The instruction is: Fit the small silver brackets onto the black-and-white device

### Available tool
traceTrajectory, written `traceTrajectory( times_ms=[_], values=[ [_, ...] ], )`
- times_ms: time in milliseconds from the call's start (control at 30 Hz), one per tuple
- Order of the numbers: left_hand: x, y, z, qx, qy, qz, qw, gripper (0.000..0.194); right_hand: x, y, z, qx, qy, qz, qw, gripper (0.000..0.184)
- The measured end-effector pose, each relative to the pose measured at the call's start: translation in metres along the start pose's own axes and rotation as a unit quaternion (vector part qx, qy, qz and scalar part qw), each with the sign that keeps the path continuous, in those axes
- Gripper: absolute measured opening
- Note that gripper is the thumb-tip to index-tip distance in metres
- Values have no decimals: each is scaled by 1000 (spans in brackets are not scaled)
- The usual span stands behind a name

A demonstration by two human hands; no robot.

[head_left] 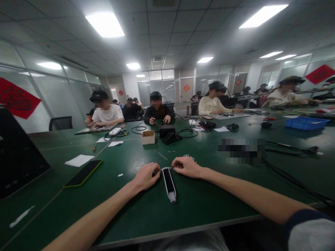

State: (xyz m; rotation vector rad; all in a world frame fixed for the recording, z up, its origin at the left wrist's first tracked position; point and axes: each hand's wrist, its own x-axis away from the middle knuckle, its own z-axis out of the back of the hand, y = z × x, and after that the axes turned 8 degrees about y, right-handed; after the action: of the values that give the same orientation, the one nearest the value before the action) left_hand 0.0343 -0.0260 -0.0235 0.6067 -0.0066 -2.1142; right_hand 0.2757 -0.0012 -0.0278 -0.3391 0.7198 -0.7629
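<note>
A long, narrow device with a white frame and a black middle point(169, 183) lies on the green table, its far end between my two hands. My left hand point(146, 176) rests just left of that end, fingers curled round a small dark thing that I cannot name. On the other side, my right hand point(187, 168) is closed in a pinch beside the device's far right corner. A thin bit shows at its fingertips, too small to identify. Behind the right hand sits a partly hidden cluster of small shiny pieces point(190, 158).
Left of my arms lie a phone with a green edge point(83, 173) and a folded white paper point(79, 160). A small cardboard box point(148, 137) and a black stand point(169, 135) stand ahead. Cables and a blue tray point(306, 123) are at right. Several people sit across the table.
</note>
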Motion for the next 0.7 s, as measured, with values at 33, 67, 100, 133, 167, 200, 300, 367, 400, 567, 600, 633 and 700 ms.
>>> traceTrajectory(
  times_ms=[33,67,100,133,167,200,300,367,400,567,600,633,700],
  values=[
    [0,0,0,0,1,-2,1000,13,0,1,0,0,-2,2,1000,14],
    [0,-1,-1,0,2,-2,1000,13,0,1,0,-1,-4,2,1000,15],
    [0,-1,-1,1,3,-2,1000,12,0,2,0,-2,-7,3,1000,16],
    [0,-1,-1,1,5,-1,1000,12,-1,3,-1,-2,-8,2,1000,16],
    [0,-1,-2,0,5,-1,1000,12,-1,3,-1,-1,-8,1,1000,15],
    [-1,-1,-2,-1,4,-2,1000,12,-1,4,-2,0,-6,0,1000,15],
    [-1,-1,-2,-7,3,-1,1000,14,-1,5,-3,-1,0,2,1000,13],
    [-1,-1,-2,-6,1,0,1000,15,-1,4,-3,-4,-1,3,1000,13],
    [0,-1,-2,-4,0,0,1000,15,-1,4,-2,-8,-2,2,1000,13],
    [0,0,0,4,-3,1,1000,16,0,4,-3,-39,1,-4,999,15],
    [0,0,0,5,-4,3,1000,16,0,5,-3,-42,3,-6,999,15],
    [0,0,-1,6,-3,4,1000,16,0,5,-4,-45,4,-9,999,15],
    [-1,0,-1,7,-1,5,1000,16,0,5,-7,-50,7,-12,999,15]
  ],
)
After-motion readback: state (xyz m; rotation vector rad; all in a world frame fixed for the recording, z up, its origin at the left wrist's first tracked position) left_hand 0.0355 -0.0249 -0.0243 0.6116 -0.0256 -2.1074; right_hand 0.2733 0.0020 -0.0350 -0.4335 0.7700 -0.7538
